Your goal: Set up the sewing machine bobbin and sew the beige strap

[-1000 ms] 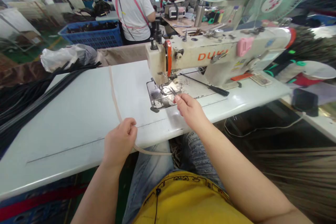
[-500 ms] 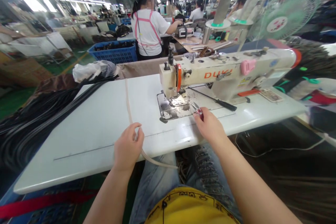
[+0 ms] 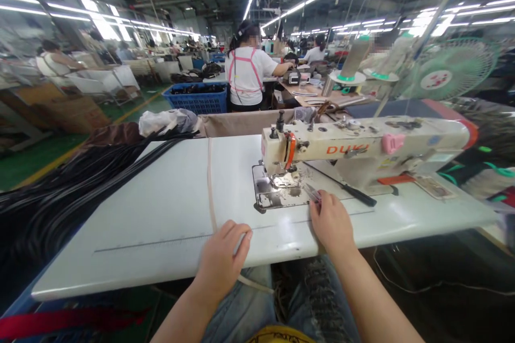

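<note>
My left hand (image 3: 223,259) lies at the table's front edge, fingers curled loosely over a beige strap (image 3: 210,182) that runs across the white table (image 3: 161,209) and hangs down toward my lap. My right hand (image 3: 330,220) rests by the sewing machine's (image 3: 362,144) metal needle plate (image 3: 277,195). It is closed on small thread snips (image 3: 314,193), whose blades poke out past the fingers toward the plate.
A pile of black straps (image 3: 60,193) covers the table's left side, with a plastic bag (image 3: 164,120) behind. A black-handled screwdriver (image 3: 350,190) lies beside the machine. A fan (image 3: 450,69) and thread cones (image 3: 354,61) stand at the right. A person in a white shirt (image 3: 246,72) works ahead by a blue crate (image 3: 197,97).
The camera has tilted up. My right hand drew back from the needle plate to the right with the snips. My left hand slid toward the table edge along the strap.
</note>
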Motion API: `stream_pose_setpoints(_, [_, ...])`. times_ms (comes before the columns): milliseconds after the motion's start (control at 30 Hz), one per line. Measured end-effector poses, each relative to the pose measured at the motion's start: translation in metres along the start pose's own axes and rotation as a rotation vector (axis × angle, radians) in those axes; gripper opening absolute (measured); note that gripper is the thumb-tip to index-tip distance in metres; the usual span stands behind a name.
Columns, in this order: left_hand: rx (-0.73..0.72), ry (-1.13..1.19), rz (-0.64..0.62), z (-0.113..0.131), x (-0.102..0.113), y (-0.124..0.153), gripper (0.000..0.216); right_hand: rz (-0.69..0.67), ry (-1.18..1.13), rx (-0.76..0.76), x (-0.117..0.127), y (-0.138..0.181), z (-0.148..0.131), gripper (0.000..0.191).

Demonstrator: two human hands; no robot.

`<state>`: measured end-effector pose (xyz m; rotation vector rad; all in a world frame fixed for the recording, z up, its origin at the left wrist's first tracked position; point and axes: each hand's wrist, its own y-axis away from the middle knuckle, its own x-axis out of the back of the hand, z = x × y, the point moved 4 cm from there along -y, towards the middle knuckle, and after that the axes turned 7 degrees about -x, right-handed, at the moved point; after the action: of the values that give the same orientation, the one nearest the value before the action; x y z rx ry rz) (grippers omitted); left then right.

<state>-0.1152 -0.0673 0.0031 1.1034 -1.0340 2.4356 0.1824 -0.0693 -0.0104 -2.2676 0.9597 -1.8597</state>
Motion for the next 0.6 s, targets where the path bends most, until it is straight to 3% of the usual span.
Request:
stream_pose_setpoints(167, [-0.078, 0.163, -0.342, 0.038, -0.017, -0.002, 0.026, 0.188, 0.025, 0.036, 0.01, 0.006, -0.007, 0.035])
stream_pose_setpoints(333, [-0.157, 0.414, -0.629, 0.055, -0.033, 0.012, 0.028, 0.209, -0.011, 0.127, 0.016, 0.015, -0.007, 0.031])
stream_pose_setpoints(433, [-0.098, 0.622, -0.754, 0.044, -0.041, 0.036, 0.025, 0.204, -0.026, 0.142, 0.015, 0.017, -0.004, 0.029])
stream_pose_setpoints(600, [0.244, 0.648, -0.83, -0.005, -0.038, 0.089, 0.018, 0.204, -0.039, 0.18, 0.016, 0.015, -0.007, 0.029])
